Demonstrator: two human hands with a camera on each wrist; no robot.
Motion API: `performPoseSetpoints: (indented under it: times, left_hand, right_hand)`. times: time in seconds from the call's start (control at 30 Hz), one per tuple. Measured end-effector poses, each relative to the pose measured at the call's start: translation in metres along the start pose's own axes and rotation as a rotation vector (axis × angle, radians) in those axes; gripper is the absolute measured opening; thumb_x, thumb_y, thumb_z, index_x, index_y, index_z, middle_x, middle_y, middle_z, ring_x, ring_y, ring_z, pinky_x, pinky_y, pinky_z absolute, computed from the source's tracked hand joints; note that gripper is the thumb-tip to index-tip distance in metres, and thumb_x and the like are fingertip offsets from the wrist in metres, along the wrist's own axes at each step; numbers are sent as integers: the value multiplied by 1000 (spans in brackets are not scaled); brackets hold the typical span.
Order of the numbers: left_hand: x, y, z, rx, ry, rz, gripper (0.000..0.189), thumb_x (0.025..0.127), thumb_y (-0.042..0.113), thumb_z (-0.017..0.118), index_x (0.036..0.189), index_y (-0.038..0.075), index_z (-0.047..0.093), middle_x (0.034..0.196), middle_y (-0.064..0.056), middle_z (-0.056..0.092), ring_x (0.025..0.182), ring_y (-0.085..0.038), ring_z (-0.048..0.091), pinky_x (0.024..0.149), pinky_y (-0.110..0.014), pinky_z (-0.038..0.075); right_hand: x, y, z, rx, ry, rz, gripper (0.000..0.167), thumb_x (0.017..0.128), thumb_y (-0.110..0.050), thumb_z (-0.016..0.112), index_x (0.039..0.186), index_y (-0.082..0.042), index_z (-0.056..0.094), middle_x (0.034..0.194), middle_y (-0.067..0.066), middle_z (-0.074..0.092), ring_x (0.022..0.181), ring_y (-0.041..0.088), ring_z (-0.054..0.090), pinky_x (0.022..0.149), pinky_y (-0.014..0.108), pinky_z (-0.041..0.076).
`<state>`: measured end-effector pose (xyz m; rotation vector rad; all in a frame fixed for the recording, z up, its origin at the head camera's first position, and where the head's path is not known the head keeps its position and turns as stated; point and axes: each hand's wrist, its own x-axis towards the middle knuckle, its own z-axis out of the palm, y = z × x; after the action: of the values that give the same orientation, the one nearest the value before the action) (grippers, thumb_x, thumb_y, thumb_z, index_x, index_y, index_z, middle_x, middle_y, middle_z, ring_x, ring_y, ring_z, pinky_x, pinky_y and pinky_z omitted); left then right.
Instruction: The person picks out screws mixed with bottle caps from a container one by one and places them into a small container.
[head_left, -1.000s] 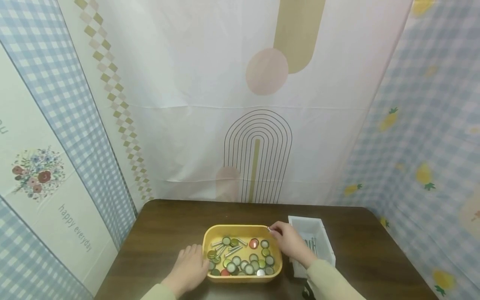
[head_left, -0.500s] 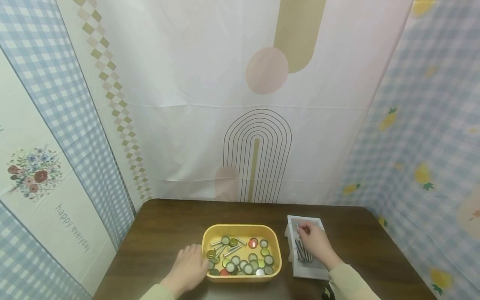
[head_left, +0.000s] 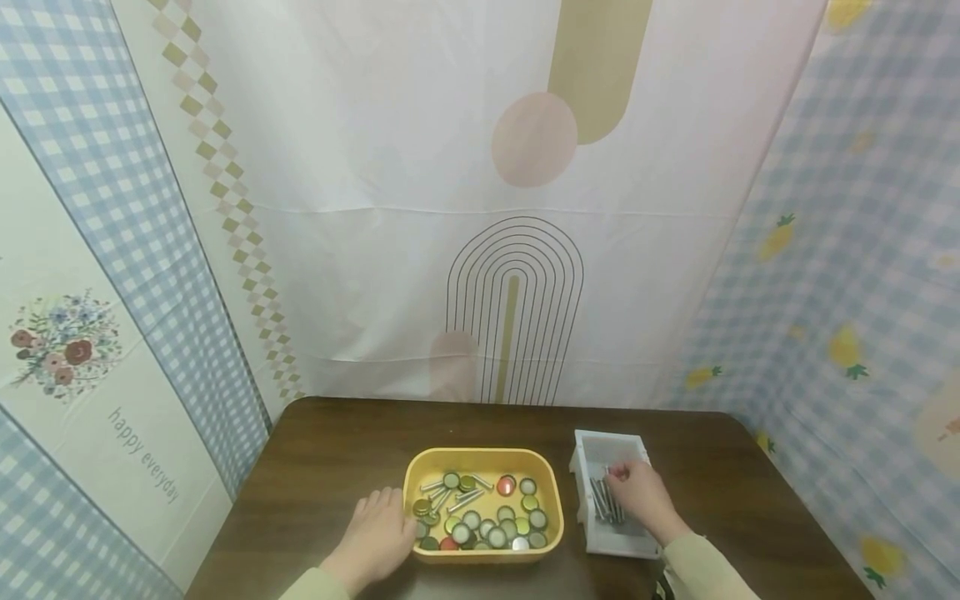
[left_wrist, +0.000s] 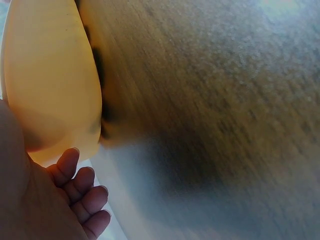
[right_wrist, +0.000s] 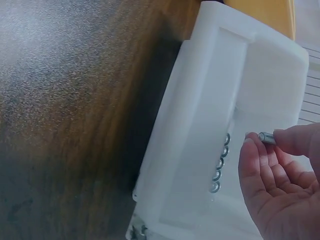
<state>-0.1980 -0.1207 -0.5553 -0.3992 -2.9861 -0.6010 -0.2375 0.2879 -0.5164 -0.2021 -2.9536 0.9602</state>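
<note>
On a dark wood-grain table (head_left: pixel 337 454), a yellow tray (head_left: pixel 487 557) stands in front of the person, with a white bin (head_left: pixel 618 546) near its right side. Both containers are upright, with a strip of tabletop between them.

Right hand (head_left: pixel 643 496): grasping. Thumb and fingertips pinch one metal screw (right_wrist: pixel 267 138) over the interior of the white bin. The end of this screw projects from the grip in the right wrist view; the hand covers the remainder. Further screws (head_left: pixel 601 502) lie side by side in the bin, below and beside the fingers. Five of their round ends form a row in the right wrist view.

Left hand (head_left: pixel 377 529): relaxed, not clenched. It rests against the left end of the yellow tray, with the thumb side toward the tray wall. In the left wrist view, the fingers are slightly bent beside the outer wall.

Tray contents: silver-coloured screws (head_left: pixel 467 501) lie at various angles in the far left area. Bottle caps (head_left: pixel 497 537) are spread among them and across the near and right areas. Most caps show pale undersides; others are gold, green or red.

Surroundings: both arms wear light green sleeves (head_left: pixel 693 562). A white cloth (head_left: pixel 360 275) printed with nested arch lines hangs behind the table. Gingham cloth (head_left: pixel 795 317) with yellow fruit motifs hangs at the right.
</note>
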Motion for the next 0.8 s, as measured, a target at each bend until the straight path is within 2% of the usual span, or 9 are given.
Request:
performPoseSetpoints:
  times: [0.3,0.8]
  left_hand:
    - [-1,1,-3,-21,-22,-9,22,90,24,51,95,3,53,83,-3,43,81,-22,42,81,-48,35]
    - [0,-1,0,-21,-36,-21,24,91,24,50,97,1,53,83,-3,43,82,-22,41,82,-48,35]
  right_hand:
    - [-4,2,5,-1,-19,3,12,87,-11,59,85,0,64,74,4,59,67,19,54,59,35,45]
    - [-3,1,10,-42,-18,21,12,86,-12,57,81,-3,64,71,2,58,64,18,53,57,34,43]
